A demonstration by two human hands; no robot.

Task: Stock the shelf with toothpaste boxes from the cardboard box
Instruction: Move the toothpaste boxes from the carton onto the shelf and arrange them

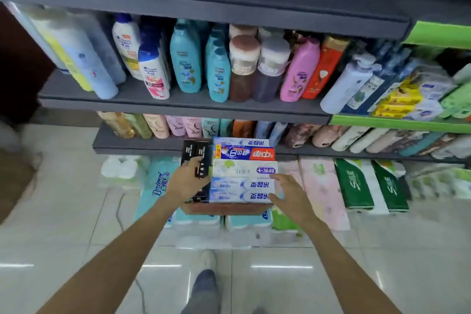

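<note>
Two bare arms are reaching forward from the near edge toward a cardboard box (224, 208) sitting on stacked tissue packs in front of the shelving. Over on the left, the left hand (187, 181) is gripping a black toothpaste box (202, 163), its fingers curling over the box's near end, with another black box (188, 151) lying just beside it to the left. Moving right, toothpaste boxes are lying flat and packed side by side across the cardboard box: a pale blue one at the far end, then a red and blue toothpaste box (244, 153), then a white and green toothpaste box (243, 169), and nearest, two light blue toothpaste boxes (240, 190) touching each other. Further right, the right hand (289, 192) is hovering at the right ends of those light blue boxes, fingers spread and relaxed, holding nothing; whether the fingertips are touching the cardboard is hard to tell. Beyond the box, a grey shelf (183, 106) is carrying upright shampoo bottles (184, 58), and to the far right a green shelf (397, 122) is holding wrapped packs.
</note>
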